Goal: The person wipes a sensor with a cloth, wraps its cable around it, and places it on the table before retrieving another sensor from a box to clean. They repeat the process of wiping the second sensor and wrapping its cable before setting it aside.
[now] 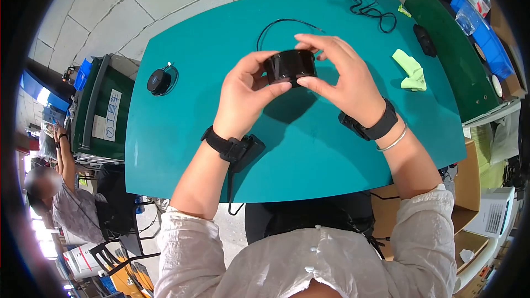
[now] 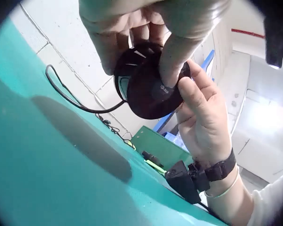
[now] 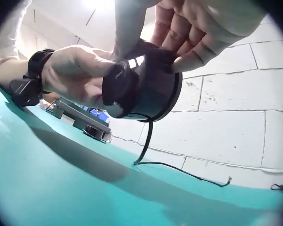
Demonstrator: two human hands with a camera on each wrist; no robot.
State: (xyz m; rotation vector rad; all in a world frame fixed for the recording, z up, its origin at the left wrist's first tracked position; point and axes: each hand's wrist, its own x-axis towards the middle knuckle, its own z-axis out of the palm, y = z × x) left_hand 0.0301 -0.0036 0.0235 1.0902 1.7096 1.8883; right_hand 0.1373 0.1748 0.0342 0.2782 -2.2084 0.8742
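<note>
A glossy black round device [image 1: 291, 65] is held above the green table [image 1: 221, 160] between both hands. The left hand [image 1: 241, 92] grips its left side, thumb at the lower edge; the right hand [image 1: 345, 83] grips its right side, thumb also low. In the left wrist view the device [image 2: 148, 96] shows a dark flat round face with a small pale marking, partly covered by a thumb. A thin black cable [image 3: 148, 141] hangs from the device in the right wrist view and runs onto the table. Some fingertips are hidden behind the device.
Another round black device [image 1: 159, 81] with a coiled cable lies at the table's left. At the right are a yellow-green cloth [image 1: 409, 70], a black object [image 1: 424, 40] and a loose black cable [image 1: 375, 12]. Blue bins [image 1: 486, 38] stand beyond the right edge. A seated person [image 1: 74, 204] is at far left.
</note>
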